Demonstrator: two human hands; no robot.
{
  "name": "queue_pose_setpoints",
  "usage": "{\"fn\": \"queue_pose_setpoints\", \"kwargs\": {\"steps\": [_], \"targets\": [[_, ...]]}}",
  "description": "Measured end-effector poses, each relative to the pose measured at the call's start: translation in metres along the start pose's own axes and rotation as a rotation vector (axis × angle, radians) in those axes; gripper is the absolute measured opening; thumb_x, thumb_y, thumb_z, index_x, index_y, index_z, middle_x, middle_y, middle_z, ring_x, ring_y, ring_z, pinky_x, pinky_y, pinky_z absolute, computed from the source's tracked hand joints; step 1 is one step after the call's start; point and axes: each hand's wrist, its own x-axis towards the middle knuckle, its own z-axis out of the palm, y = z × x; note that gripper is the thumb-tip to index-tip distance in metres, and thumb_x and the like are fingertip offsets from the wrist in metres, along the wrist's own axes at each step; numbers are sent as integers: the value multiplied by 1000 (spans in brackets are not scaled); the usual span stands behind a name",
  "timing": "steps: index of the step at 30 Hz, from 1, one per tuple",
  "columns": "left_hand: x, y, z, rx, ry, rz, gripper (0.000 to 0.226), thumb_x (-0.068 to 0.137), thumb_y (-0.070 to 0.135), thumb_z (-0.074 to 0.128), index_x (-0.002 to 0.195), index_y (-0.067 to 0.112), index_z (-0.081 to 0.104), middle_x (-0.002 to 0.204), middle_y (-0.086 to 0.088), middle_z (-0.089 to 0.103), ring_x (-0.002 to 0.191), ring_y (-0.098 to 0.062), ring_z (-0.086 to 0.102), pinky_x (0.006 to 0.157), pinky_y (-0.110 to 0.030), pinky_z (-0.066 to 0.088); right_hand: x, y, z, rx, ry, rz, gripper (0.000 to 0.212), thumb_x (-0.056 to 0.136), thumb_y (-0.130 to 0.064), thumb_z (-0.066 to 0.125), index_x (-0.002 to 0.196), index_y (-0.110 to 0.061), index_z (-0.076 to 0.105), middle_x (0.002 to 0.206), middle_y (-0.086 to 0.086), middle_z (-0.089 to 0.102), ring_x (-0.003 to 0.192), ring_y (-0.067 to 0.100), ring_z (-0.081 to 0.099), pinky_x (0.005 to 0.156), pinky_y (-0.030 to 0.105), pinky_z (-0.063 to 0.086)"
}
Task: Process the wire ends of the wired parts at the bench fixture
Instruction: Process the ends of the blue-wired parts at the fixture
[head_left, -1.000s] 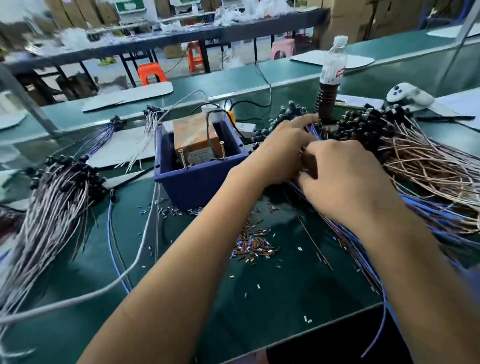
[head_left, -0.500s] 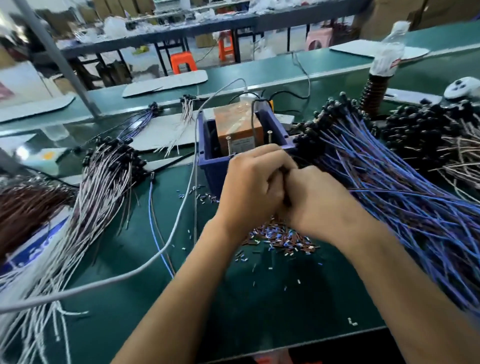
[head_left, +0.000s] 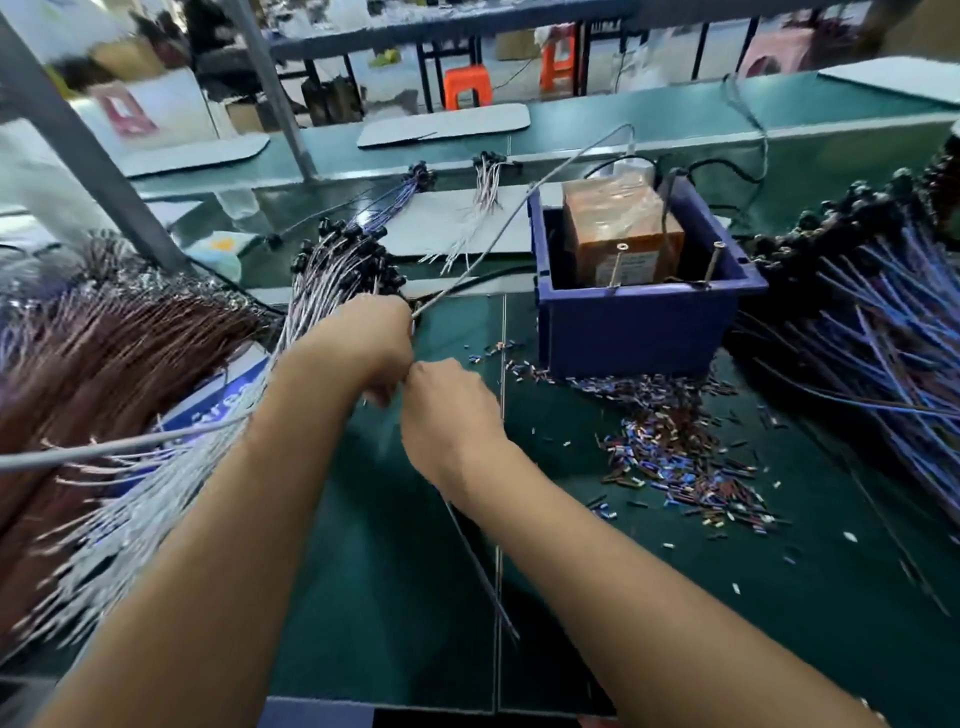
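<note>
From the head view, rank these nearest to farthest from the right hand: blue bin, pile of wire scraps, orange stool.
Measured from the right hand:
1. Pile of wire scraps, on the mat just to its right.
2. Blue bin, beyond the hand and to the right.
3. Orange stool, far back past the bench.

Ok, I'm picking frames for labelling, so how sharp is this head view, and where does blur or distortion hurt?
Head view: motion blur smears the left hand, right hand and the white wire bundle at left; the blue bin and the cut insulation scraps read fairly sharp; wide-angle distortion bends the bench edges; the background shelving is soft; no strong glare.
</note>
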Motion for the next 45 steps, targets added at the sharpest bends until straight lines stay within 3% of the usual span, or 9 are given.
{"fn": "queue_pose_setpoints", "kwargs": {"steps": [10, 14, 18, 21, 24, 31, 35, 39, 45], "targets": [[23, 6, 17, 151, 90, -70, 25, 83, 3, 61, 63, 10, 47, 65, -8, 48, 78, -32, 55, 69, -34, 43, 12, -8, -3, -224, -165, 37, 37, 102, -13, 50, 137, -20, 61, 135, 7, 61, 126, 33, 59, 79, 39, 49], [21, 11, 19, 24, 68, -116, 18, 81, 7, 60, 66, 10, 50, 66, -11, 59, 67, -28, 57, 68, -30, 43, 9, -4, -12, -287, -204, 22, 35, 101, -12, 51, 134, -16, 62, 136, 7, 63, 127, 32, 59, 83, 37, 47], [13, 20, 15, -252, 69, -191, 11, 77, 12, 59, 69, 6, 62, 38, 0, 58, 44, -15, 63, 56, -24, 50, -4, 7, -28, -199, -158, 16, 22, 100, -16, 55, 120, -13, 62, 126, 12, 67, 116, 36, 65, 76, 35, 39], [5, 26, 9, -651, 44, -205, 8, 82, -2, 57, 75, 2, 60, 41, -4, 59, 37, -16, 60, 51, -30, 59, -12, 32, -50, 67, -219, -55, 10, 97, -7, 57, 90, -14, 54, 98, 12, 74, 86, 32, 72, 67, 32, 46], [-14, 34, 3, -890, 50, -163, 18, 89, -5, 56, 75, 4, 61, 53, -6, 68, 38, -10, 60, 44, -23, 55, -29, 69, -76, 386, -365, -145, 6, 102, -12, 62, 98, -9, 59, 70, 6, 72, 54, 20, 64, 57, 31, 50], [-42, 63, -17, -1338, 496, 39, 31, 79, -15, 42, 85, 11, 59, 45, 5, 55, 40, -11, 51, 42, -21, 41, -59, 175, -117, 493, -265, -85, 13, 101, -20, 65, 92, -16, 74, 72, 7, 73, 52, 15, 55, 50, 21, 44], [-58, 116, 6, -1016, 558, 501, 26, 77, -5, 44, 81, 14, 62, 61, 8, 56, 54, -11, 47, 51, -26, 37, -57, 191, -108, 294, 90, -209, 11, 97, -19, 71, 91, -19, 81, 69, -2, 73, 52, 3, 57, 55, 14, 44], [-58, 156, 50, -393, 585, 649, 13, 88, 9, 56, 97, 11, 65, 93, -2, 62, 80, -33, 60, 67, -44, 49, -57, 195, -99, 12, 398, -350, 27, 99, -27, 62, 98, -8, 80, 86, 9, 77, 77, 32, 72, 67, 43, 55], [-54, 160, 79, -421, 606, 710, 21, 102, 29, 55, 116, 16, 64, 98, -2, 72, 86, -37, 64, 65, -47, 50, -66, 205, -100, 381, 314, -320, 39, 86, 5, 65, 82, -34, 69, 71, -25, 67, 65, -9, 58, 63, 8, 40]]}}
